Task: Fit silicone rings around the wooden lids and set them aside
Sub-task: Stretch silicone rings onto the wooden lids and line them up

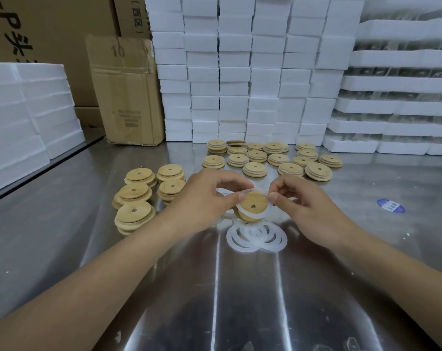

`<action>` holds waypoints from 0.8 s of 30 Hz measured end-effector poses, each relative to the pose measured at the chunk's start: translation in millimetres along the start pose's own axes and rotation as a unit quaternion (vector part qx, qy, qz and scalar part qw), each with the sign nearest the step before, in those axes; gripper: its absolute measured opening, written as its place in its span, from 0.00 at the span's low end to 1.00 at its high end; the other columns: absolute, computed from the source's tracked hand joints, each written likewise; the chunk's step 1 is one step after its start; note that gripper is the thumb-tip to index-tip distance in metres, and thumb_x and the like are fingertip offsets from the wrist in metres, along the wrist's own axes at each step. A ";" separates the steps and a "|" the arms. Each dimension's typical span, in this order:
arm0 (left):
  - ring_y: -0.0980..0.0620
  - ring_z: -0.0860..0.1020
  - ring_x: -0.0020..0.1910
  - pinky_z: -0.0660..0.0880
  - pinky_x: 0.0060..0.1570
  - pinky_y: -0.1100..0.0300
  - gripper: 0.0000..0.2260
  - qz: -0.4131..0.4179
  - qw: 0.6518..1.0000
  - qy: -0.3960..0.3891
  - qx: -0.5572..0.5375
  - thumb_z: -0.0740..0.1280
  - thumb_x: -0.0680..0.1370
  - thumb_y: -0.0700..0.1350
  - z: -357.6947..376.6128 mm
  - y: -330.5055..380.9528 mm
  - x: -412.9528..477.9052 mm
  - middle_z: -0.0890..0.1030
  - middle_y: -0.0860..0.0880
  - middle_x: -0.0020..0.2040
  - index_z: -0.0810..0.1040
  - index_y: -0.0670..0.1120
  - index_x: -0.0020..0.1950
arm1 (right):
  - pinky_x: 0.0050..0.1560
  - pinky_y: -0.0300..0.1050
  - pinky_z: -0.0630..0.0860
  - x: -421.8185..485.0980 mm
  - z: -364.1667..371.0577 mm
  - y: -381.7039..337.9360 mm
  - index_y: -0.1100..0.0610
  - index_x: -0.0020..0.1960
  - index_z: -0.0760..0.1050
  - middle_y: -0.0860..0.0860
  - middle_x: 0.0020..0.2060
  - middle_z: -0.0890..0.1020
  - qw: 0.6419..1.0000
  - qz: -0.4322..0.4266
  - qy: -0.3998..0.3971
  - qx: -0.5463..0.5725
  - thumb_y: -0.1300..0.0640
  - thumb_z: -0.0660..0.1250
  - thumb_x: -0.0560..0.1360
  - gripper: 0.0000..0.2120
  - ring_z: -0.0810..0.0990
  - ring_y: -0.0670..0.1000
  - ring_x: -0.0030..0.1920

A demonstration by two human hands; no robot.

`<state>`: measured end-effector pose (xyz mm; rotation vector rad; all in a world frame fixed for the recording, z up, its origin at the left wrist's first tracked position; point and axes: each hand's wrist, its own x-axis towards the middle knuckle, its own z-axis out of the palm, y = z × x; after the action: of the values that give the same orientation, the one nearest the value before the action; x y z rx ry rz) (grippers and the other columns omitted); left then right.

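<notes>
A round wooden lid [253,208] with a small centre hole is held tilted above the steel table [88,249]. My left hand [207,198] grips its left edge. My right hand [301,203] pinches a translucent white silicone ring [242,211] that is stretched part way around the lid's rim. Just below lies a small pile of loose silicone rings [256,236]. Bare lids [136,198] are stacked in several piles to the left. Lids with white rings [273,158] sit in rows behind my hands.
White foam boxes [253,72] are stacked in a wall at the back, with more foam boxes [24,110] at the left and foam trays [402,97] at the right. A cardboard box [128,92] stands at the back left. A blue sticker [390,205] lies on the right.
</notes>
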<state>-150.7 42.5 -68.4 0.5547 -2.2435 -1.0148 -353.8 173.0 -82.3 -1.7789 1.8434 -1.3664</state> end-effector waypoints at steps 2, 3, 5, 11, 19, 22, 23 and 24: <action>0.59 0.86 0.55 0.82 0.50 0.57 0.06 -0.007 1.000 0.004 -0.010 0.75 0.81 0.43 0.1 -1.0 0.3 0.89 0.58 0.51 0.88 0.53 0.55 | 0.52 0.52 0.78 0.0 0.2 -0.6 0.50 0.47 0.79 0.44 0.43 0.83 1.000 0.000 -0.001 0.001 0.59 0.69 0.82 0.07 0.81 0.45 0.47; 0.56 0.86 0.54 0.84 0.52 0.52 0.05 -0.013 1.000 0.003 -0.014 0.76 0.81 0.43 -0.1 -0.9 0.5 0.89 0.57 0.51 0.88 0.53 0.53 | 0.52 0.52 0.78 -0.3 0.2 -0.6 0.50 0.46 0.79 0.44 0.43 0.83 1.000 0.000 0.000 0.004 0.60 0.69 0.82 0.07 0.81 0.45 0.48; 0.51 0.87 0.53 0.84 0.58 0.46 0.04 -0.017 0.999 -0.002 -0.027 0.76 0.80 0.42 0.0 -0.4 0.6 0.89 0.54 0.50 0.87 0.50 0.51 | 0.53 0.52 0.78 -1.0 0.0 -0.9 0.50 0.46 0.78 0.44 0.43 0.83 1.000 0.002 0.002 0.009 0.60 0.68 0.82 0.08 0.81 0.46 0.48; 0.54 0.87 0.46 0.84 0.57 0.55 0.03 -0.045 0.999 0.007 -0.018 0.78 0.78 0.45 -2.6 1.5 -0.5 0.89 0.53 0.43 0.87 0.48 0.46 | 0.51 0.50 0.77 -1.2 -0.5 -1.7 0.51 0.47 0.78 0.45 0.44 0.83 1.000 0.010 0.001 0.003 0.60 0.68 0.82 0.07 0.81 0.46 0.49; 0.59 0.85 0.42 0.77 0.40 0.70 0.05 -0.081 0.997 -0.006 -0.018 0.79 0.78 0.49 -5.1 0.8 0.4 0.89 0.52 0.41 0.88 0.48 0.46 | 0.52 0.44 0.77 -0.8 0.4 -4.4 0.52 0.47 0.79 0.46 0.44 0.83 1.000 0.027 0.000 -0.008 0.59 0.68 0.83 0.06 0.81 0.46 0.49; 0.61 0.85 0.41 0.74 0.38 0.72 0.05 -0.090 0.995 -0.016 -0.027 0.78 0.78 0.49 -6.0 1.2 0.4 0.89 0.52 0.41 0.89 0.49 0.46 | 0.51 0.39 0.75 -1.6 0.6 -5.6 0.52 0.47 0.78 0.46 0.43 0.83 0.999 0.036 0.003 -0.003 0.59 0.68 0.83 0.07 0.80 0.45 0.48; 0.62 0.85 0.41 0.74 0.38 0.73 0.04 -0.091 0.995 -0.018 -0.025 0.78 0.78 0.49 -6.0 1.7 0.4 0.89 0.52 0.41 0.89 0.49 0.46 | 0.50 0.37 0.74 -1.8 0.3 -6.0 0.52 0.47 0.78 0.45 0.43 0.83 0.999 0.037 0.002 -0.002 0.59 0.68 0.83 0.07 0.80 0.45 0.47; 0.62 0.85 0.41 0.74 0.38 0.73 0.04 -0.093 0.995 -0.020 -0.023 0.79 0.78 0.48 -5.9 2.1 0.7 0.89 0.53 0.41 0.89 0.50 0.45 | 0.49 0.35 0.74 -1.9 0.1 -6.8 0.53 0.46 0.78 0.45 0.42 0.83 0.999 0.037 0.001 -0.001 0.59 0.68 0.83 0.07 0.80 0.44 0.47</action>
<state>-147.5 40.2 -63.4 0.7398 -2.2284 -1.1749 -348.9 175.7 -78.1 -1.6922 1.8922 -1.3393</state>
